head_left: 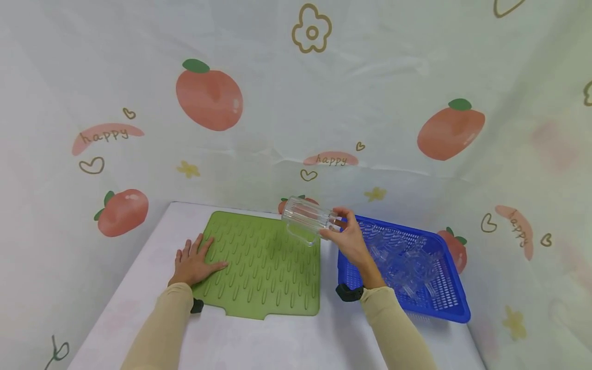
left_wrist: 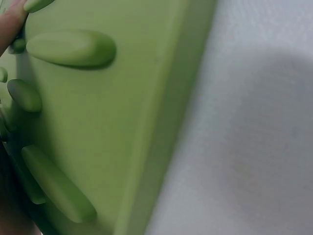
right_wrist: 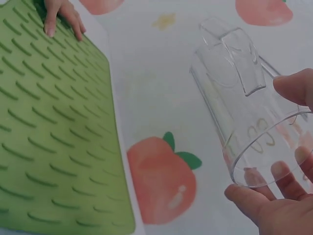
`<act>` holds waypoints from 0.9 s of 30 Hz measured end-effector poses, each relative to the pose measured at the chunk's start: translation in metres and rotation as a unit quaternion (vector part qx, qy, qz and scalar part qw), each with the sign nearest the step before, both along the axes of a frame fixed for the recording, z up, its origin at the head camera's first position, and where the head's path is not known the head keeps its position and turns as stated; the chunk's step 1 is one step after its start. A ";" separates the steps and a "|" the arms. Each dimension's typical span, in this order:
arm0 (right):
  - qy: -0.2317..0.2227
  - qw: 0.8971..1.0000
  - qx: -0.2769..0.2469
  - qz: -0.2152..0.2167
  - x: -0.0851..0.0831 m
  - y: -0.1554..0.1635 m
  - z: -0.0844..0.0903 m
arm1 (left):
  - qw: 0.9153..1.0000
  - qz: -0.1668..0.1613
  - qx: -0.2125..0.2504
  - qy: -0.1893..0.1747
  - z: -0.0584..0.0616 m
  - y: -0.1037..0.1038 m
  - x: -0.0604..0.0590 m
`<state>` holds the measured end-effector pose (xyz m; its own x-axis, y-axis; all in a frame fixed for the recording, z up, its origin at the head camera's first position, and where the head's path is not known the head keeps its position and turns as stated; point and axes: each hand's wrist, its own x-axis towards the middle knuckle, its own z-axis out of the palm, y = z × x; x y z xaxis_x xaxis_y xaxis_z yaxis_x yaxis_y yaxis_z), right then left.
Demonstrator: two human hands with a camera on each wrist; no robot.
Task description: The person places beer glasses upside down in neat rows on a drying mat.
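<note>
In the head view, the cup (head_left: 302, 215) is held tilted by the right hand (head_left: 349, 239) near the mat (head_left: 259, 257) and the basket (head_left: 458, 312) of clear pieces (head_left: 402, 262), while the left hand (head_left: 191, 262) is laid spread on the mat's left edge, perhaps to keep it steady. In the left wrist view, only slivers of finger (left_wrist: 11, 24) are caught, so how firmly the mat is pressed cannot be told. In the right wrist view, the cup is gripped by thumb and fingers at its rim end, the handle (right_wrist: 247, 68) being left free, seemingly because it is turned from the palm.

White tbl (head_left: 300, 341) has green mat (head_left: 263, 268) L, blue bskt (head_left: 459, 308) R.
</note>
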<state>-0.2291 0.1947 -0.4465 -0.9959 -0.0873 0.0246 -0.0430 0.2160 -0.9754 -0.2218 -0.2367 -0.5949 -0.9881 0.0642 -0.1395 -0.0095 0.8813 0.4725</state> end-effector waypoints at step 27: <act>0.004 0.997 -0.046 0.066 -0.006 -0.033 -0.008 | 1.000 -0.002 0.013 0.005 -0.011 -0.004 -0.002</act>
